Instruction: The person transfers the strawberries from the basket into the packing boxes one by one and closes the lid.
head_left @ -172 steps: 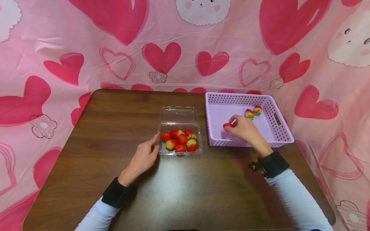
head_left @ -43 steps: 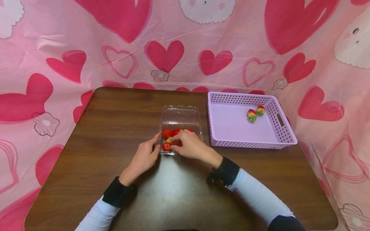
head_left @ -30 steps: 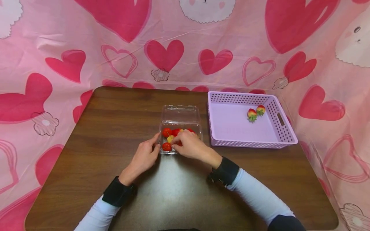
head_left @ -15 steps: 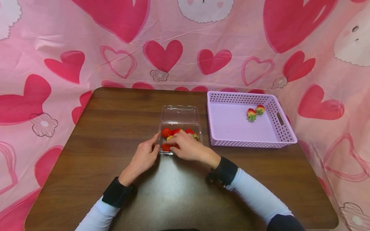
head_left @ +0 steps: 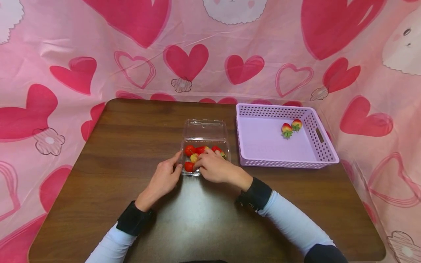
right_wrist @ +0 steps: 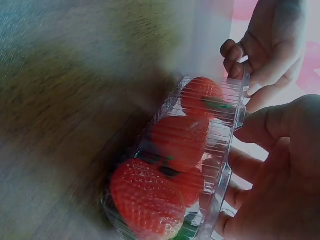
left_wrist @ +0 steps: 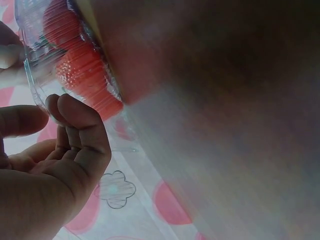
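Observation:
On the table stands a clear plastic clamshell container (head_left: 205, 140), its lid folded back, with several red and yellowish strawberries in it. My left hand (head_left: 164, 178) holds the container's left edge, thumb and bent fingers at the rim in the left wrist view. From the right, my right hand (head_left: 215, 166) reaches over the front rim. Its bent fingertips are right at a red strawberry (head_left: 189, 166) in the front left corner; I cannot tell whether they grip it. The hand hides some of the fruit. Through the clear wall, the right wrist view shows a large strawberry (right_wrist: 147, 197).
A lilac perforated basket (head_left: 286, 164) stands to the right of the container. Two strawberries with green leaves lie in it, one (head_left: 287, 130) beside the other (head_left: 296, 125). Behind the brown table (head_left: 144, 128) hangs a pink cloth with hearts (head_left: 187, 62).
My right hand has gone from the basket to the container since the oldest frame. Lately its fingers shifted slightly among the strawberries, and the front left strawberry has turned. The left hand has stayed put.

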